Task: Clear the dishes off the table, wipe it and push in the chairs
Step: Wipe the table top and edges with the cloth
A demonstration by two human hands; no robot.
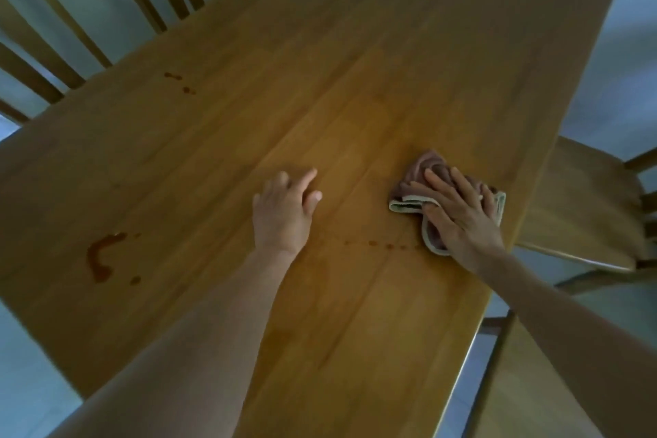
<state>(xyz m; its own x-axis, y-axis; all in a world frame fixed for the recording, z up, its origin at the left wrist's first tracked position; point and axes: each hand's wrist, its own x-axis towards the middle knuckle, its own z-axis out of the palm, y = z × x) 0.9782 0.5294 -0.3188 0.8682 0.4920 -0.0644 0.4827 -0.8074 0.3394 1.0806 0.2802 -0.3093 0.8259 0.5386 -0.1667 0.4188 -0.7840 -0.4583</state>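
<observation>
Left hand (284,210) rests loosely open on table (355,64); right hand (458,210) presses cloth (426,171) flat-fingered. Risk: smearing sauce drips (384,245) instead of lifting.

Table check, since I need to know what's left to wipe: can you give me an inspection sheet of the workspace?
Surface: wooden table, no dishes on it.
Job's things: crumpled cloth near the right edge; chairs beside the table.
Clutter: reddish spill at left, drops farther back, a dotted trail between the hands.
Grippers: right hand presses the cloth flat; left hand rests on bare wood.
Cables: nothing seen.
Surroundings: pale floor.
</observation>
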